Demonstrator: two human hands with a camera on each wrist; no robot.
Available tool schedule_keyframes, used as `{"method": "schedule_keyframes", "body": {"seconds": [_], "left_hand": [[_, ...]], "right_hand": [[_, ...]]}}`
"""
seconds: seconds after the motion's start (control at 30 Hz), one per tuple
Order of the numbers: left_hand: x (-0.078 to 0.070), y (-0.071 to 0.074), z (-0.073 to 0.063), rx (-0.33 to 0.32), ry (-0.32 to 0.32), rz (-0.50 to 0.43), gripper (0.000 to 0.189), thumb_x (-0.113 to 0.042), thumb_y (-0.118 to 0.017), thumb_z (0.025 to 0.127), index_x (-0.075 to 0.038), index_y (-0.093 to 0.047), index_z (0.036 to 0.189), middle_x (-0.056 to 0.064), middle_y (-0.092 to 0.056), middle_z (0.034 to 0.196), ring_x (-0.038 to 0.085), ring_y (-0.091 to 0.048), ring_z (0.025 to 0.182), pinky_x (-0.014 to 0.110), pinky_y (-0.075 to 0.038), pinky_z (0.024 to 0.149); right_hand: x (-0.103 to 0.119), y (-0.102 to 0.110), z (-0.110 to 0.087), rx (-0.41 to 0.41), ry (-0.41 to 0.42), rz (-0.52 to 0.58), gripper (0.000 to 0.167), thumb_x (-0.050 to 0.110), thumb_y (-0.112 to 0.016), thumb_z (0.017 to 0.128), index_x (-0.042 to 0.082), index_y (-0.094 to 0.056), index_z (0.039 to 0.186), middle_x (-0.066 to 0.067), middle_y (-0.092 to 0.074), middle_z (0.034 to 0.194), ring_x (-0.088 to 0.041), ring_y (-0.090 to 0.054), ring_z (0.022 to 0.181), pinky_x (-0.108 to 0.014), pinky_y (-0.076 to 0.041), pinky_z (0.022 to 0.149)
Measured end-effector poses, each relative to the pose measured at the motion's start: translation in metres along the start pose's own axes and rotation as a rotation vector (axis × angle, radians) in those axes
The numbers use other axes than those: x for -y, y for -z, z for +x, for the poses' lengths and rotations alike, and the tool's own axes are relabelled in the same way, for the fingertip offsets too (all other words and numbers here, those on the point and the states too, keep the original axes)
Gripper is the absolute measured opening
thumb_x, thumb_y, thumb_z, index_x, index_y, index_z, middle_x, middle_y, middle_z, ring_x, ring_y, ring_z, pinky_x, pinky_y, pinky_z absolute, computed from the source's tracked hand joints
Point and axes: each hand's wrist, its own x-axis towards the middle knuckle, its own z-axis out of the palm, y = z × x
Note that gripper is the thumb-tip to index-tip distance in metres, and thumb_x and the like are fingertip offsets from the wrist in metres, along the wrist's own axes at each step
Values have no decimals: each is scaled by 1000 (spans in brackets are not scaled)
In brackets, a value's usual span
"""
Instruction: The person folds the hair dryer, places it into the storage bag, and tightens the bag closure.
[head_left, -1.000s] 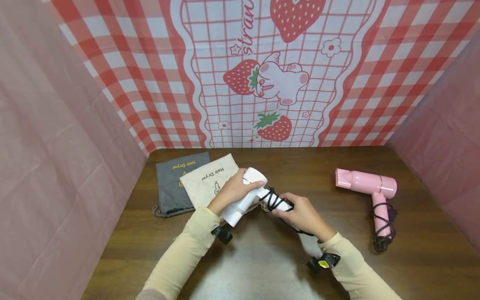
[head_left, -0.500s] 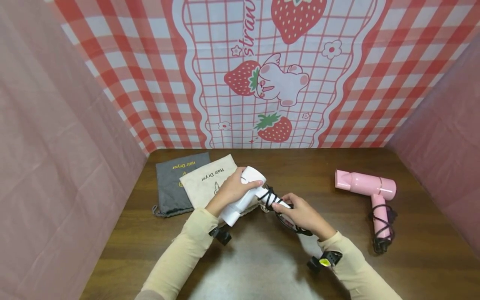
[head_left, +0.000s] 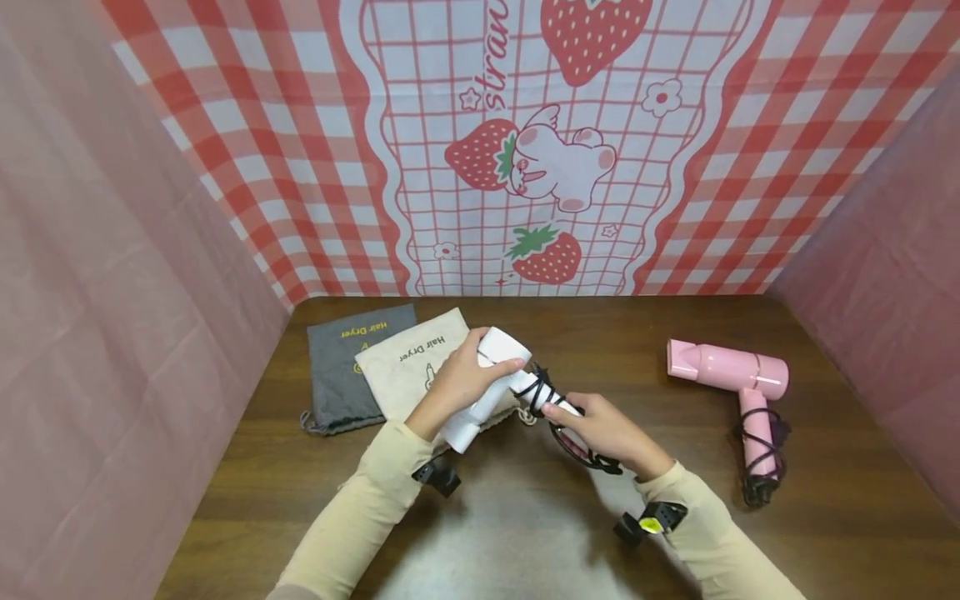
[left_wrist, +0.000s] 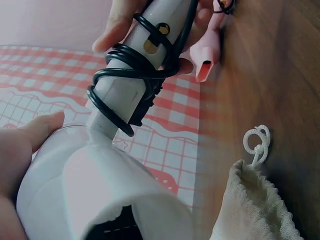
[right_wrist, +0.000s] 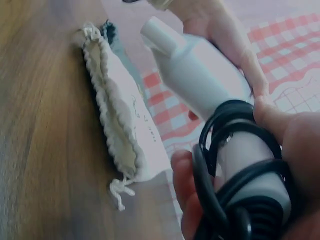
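Observation:
Both hands hold a white hair dryer (head_left: pixel 501 346) above the table, its nozzle pointing down toward the left sleeve. My left hand (head_left: pixel 459 377) grips the barrel, thumb across its near side. Around the handle (left_wrist: pixel 120 92) runs a wound black cord (right_wrist: pixel 235 112), and my right hand (head_left: pixel 603 429) grips handle and cord together. Just behind and left of the dryer lies a cream drawstring bag (head_left: pixel 408 367) printed "Hair Dryer"; in the right wrist view its gathered mouth shows slightly parted. A dark grey bag (head_left: pixel 333 358) with yellow print lies partly under it.
A pink hair dryer (head_left: pixel 731 367) with a black cord wound on its handle lies at the right of the wooden table (head_left: pixel 600 325). A red checked strawberry cloth (head_left: pixel 555 150) hangs along the back. Pink curtains (head_left: pixel 112 292) close off both sides.
The right hand has shifted slightly on the handle, and more of the black cord loop shows below it. The left hand and the white hair dryer have moved slightly left.

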Motion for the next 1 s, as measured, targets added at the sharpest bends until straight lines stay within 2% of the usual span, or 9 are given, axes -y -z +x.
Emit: {"method": "schedule_keyframes", "body": {"seconds": [0.17, 0.4, 0.57, 0.73, 1.0], "left_hand": [[2, 1, -1, -44, -8, -15, 82, -54, -69, 82, -19, -36, 149, 14, -62, 125, 24, -61, 89, 31, -48, 67], [4, -2, -2, -102, -18, -24, 81, -57, -69, 82, -21, -38, 147, 12, -64, 122, 23, -60, 85, 29, -47, 63], [3, -5, -4, -118, -21, -49, 81, -55, -69, 83, -18, -38, 147, 13, -64, 120, 23, -61, 84, 30, -47, 63], [1, -6, -6, -133, -26, -49, 79, -54, -69, 83, -18, -39, 147, 14, -65, 117, 23, -61, 83, 30, -47, 64], [-1, -5, -5, -157, -31, -58, 79, -54, -70, 82, -18, -41, 146, 13, -66, 117, 23, -62, 85, 31, -46, 66]], "right_hand": [[4, -7, 1, -57, 6, 75, 40, 39, -60, 96, -1, -60, 94, -2, -54, 60, -13, -51, 51, -26, -45, 49], [6, -12, 3, -172, 24, 31, 36, 35, -62, 95, 0, -63, 95, -2, -56, 64, -13, -52, 55, -26, -45, 52], [6, -16, 1, -230, 30, 17, 35, 35, -63, 94, 1, -62, 88, -2, -54, 63, -12, -50, 56, -25, -43, 52], [3, -23, 0, -287, 16, 79, 34, 33, -65, 92, 2, -60, 80, 1, -52, 58, -10, -47, 49, -23, -41, 47], [6, -29, -1, -360, -27, 139, 36, 35, -67, 91, 1, -63, 80, 1, -52, 55, -9, -48, 47, -23, -40, 46]]}}
